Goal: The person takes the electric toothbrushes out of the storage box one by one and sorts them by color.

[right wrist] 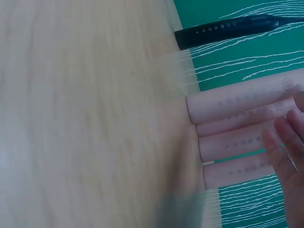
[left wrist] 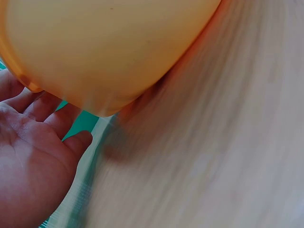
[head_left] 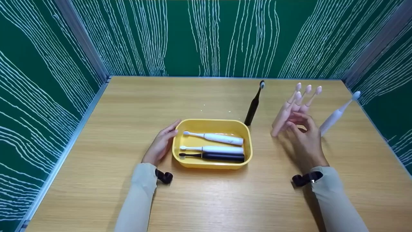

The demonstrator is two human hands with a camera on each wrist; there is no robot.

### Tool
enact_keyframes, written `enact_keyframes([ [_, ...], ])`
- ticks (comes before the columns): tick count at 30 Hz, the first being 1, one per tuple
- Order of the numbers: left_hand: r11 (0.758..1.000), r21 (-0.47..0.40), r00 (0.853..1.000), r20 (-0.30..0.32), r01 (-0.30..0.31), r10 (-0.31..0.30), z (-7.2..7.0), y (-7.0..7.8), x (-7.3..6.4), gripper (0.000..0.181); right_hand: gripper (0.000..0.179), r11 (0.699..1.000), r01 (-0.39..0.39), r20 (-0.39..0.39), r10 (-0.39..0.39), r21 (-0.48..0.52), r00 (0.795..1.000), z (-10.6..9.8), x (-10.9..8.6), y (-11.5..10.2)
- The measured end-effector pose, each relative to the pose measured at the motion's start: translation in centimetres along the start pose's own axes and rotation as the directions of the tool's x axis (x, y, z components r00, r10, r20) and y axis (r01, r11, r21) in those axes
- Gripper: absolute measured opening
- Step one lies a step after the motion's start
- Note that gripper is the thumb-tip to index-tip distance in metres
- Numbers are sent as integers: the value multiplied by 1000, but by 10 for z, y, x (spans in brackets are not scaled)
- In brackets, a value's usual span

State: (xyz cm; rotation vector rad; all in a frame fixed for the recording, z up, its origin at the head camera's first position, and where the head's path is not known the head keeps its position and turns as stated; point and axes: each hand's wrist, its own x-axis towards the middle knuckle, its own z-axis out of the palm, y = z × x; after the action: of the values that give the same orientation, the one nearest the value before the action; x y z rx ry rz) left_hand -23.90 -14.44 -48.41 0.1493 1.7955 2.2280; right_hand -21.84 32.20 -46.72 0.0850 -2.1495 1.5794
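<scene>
Hands [head_left: 160,143] [head_left: 305,137] apart, left at container [head_left: 210,165], right at toothbrushes [head_left: 281,123]

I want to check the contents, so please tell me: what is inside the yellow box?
Inside the yellow box lie a white toothbrush, a second white toothbrush and a black toothbrush. Anything directly beneath them is covered, so I cannot tell.

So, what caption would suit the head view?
Left hand at a yellow tray of three toothbrushes, right hand by four pink toothbrushes.
</scene>
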Motion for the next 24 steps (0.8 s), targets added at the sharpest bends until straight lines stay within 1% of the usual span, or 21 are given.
enact_keyframes([
  [1, 1000, -1, 1000, 1, 0, 0, 0, 1, 0, 51, 38, 1000, 17, -23, -16, 15, 1000, 0, 0, -2],
  [5, 1000, -2, 1000, 6, 5, -5, 0, 1, 0, 51, 34, 999, 40, -78, -38, 27, 996, 1, -3, -17],
  [8, 1000, -2, 1000, -1, 13, -13, 1, 2, 0, 51, 31, 998, 61, -98, -58, 26, 993, 3, -7, -30],
  [11, 1000, -1, 1000, -10, 22, -22, 1, 2, 1, 51, 28, 996, 87, -110, -83, 29, 990, 5, -9, -36],
  [14, 1000, -2, 1000, -14, 26, -26, 1, 1, 1, 51, 27, 990, 128, -110, -122, 52, 986, 7, -10, -37],
  [17, 999, -7, 999, -15, 31, -31, 1, 1, 0, 51, 26, 981, 183, -98, -176, 68, 979, 9, -8, -34],
  [20, 999, -13, 999, -17, 33, -34, 1, 1, 0, 51, 25, 970, 237, -82, -233, 44, 969, 11, -5, -29],
  [24, 999, -14, 999, -16, 29, -29, 1, 1, 0, 51, 25, 960, 281, -42, -281, -2, 959, 15, -3, -27],
])
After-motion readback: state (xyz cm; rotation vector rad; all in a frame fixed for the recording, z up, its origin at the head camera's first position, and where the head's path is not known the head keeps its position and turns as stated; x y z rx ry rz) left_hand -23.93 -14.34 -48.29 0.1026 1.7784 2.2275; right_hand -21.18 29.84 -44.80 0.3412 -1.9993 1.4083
